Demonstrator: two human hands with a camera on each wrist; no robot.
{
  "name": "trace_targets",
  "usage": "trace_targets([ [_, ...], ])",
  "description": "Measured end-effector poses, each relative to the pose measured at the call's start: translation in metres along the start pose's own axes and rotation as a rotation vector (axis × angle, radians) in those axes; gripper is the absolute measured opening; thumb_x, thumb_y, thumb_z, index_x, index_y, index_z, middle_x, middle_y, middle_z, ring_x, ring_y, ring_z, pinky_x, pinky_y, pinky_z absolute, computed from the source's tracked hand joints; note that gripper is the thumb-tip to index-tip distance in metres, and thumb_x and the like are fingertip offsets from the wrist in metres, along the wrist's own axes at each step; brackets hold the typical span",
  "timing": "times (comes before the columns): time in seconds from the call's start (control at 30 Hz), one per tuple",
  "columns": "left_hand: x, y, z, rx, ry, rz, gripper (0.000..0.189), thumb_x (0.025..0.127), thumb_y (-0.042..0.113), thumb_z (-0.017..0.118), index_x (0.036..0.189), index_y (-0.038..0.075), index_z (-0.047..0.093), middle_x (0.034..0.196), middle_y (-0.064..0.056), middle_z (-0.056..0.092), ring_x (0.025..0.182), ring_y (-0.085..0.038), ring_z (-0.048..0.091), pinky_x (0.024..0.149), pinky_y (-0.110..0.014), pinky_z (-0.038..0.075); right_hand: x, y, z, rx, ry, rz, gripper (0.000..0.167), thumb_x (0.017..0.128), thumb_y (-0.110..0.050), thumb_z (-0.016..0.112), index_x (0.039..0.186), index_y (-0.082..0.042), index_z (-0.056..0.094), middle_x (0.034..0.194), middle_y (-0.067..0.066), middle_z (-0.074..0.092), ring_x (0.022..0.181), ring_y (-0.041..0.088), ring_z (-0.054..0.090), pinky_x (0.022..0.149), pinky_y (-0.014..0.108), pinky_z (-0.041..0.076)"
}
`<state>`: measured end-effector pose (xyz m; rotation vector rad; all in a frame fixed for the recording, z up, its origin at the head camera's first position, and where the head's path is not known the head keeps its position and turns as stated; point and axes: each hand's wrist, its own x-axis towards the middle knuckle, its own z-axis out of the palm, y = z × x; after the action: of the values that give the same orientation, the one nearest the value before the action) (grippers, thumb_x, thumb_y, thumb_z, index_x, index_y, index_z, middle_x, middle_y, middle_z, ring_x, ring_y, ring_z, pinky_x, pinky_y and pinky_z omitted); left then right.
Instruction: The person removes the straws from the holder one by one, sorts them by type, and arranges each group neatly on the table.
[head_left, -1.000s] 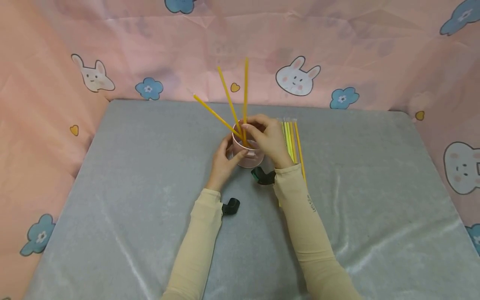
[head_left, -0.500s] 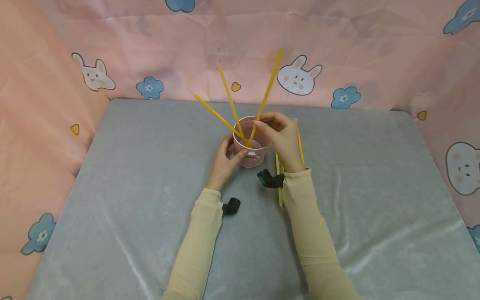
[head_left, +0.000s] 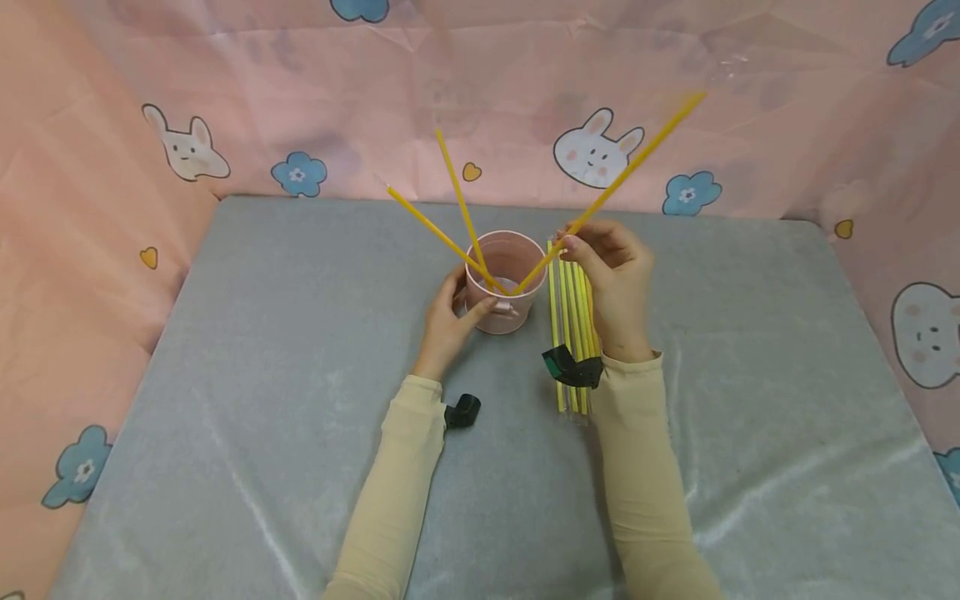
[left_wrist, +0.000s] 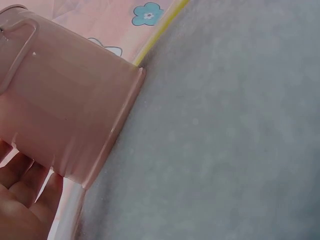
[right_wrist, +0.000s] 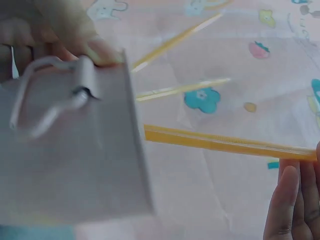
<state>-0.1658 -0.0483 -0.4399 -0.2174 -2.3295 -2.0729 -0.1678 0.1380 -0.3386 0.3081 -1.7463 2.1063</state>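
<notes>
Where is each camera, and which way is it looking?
Head: worn up high, looks forward and down at the grey table; both sleeves, the left hand and the right hand show.
Left wrist: low beside the pink cup, facing it; fingers show.
Right wrist: looks across at the cup and the yellow straw; fingertips show.
Shared: all three see the cup.
</notes>
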Motion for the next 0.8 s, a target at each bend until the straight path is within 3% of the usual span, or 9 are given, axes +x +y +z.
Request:
trace_targets([
  [0.07,0.000,0.001,0.000,0.000,0.001,-0.002,0.066,0.087,0.019,0.070,0.142,0.001,0.038,0.141,-0.015,0.044,0.130,-0.022,0.041,0.108,-0.031,0.034,-0.001,-0.004,-0.004,0.019,0.022,-0.030,0.008,0.085,0.004,0.066,0.091,0.009,0.066,0.086,0.010,0.069,0.078,0.021,0.064,0.071,0.028,0.054],
  [0.17,0.001,0.001,0.001,0.007,0.006,-0.007,0.065,0.086,0.011,0.070,0.142,0.001,0.038,0.141,-0.015,0.044,0.130,-0.023,0.041,0.107,-0.032,0.034,-0.001,-0.008,-0.011,0.048,0.051,-0.071,0.008,0.084,0.006,0.065,0.090,0.012,0.065,0.085,0.011,0.069,0.077,0.022,0.064,0.070,0.029,0.054],
  [0.37,0.001,0.001,0.001,0.011,0.014,-0.010,0.065,0.086,0.013,0.071,0.142,0.002,0.039,0.141,-0.013,0.045,0.128,-0.021,0.042,0.106,-0.031,0.035,-0.001,-0.012,-0.024,0.117,0.096,-0.080,0.009,0.083,0.010,0.065,0.092,0.013,0.065,0.085,0.015,0.069,0.078,0.024,0.065,0.070,0.030,0.054],
  [0.8,0.000,0.001,0.001,0.022,0.014,-0.008,0.063,0.087,0.016,0.069,0.142,0.004,0.040,0.140,-0.011,0.046,0.127,-0.019,0.043,0.105,-0.031,0.036,-0.002,-0.022,-0.047,0.158,0.169,-0.099,0.012,0.083,0.011,0.064,0.091,0.020,0.061,0.083,0.019,0.067,0.079,0.030,0.064,0.067,0.031,0.054],
])
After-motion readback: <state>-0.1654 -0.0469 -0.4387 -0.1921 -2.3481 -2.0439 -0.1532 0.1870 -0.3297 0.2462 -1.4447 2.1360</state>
